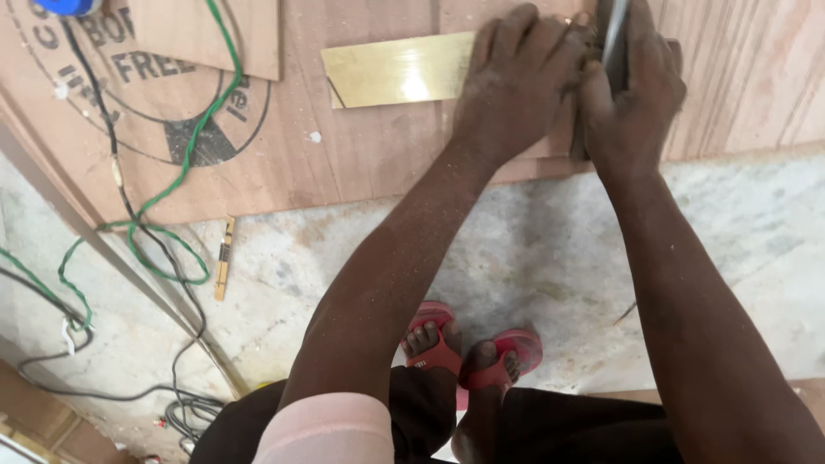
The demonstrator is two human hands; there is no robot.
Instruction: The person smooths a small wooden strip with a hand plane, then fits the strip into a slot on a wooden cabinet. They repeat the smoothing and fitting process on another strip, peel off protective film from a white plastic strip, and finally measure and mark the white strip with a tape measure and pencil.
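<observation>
The brass strip (395, 70) lies flat on the plywood sheet (361, 146), near the sheet's far side, and its right end runs under my left hand (516, 82). I have that hand pressed palm down on it, fingers spread and flat, so it holds the strip by weight and grips nothing. My right hand (632, 94) sits just beside the left, touching it, with the fingers wrapped tight round a dark tool (614, 43) that stands roughly upright at the strip's right end; I cannot tell what kind of tool it is, as the hand hides most of it. A diagonal line is marked near the strip's left end. A green cable (185, 163) and a black cable (107, 129) trail over the plywood's left part and down onto the stone floor (533, 258). A small folding rule (223, 258) lies on the floor just off the plywood's edge. My feet in red sandals (477, 348) stand below.
</observation>
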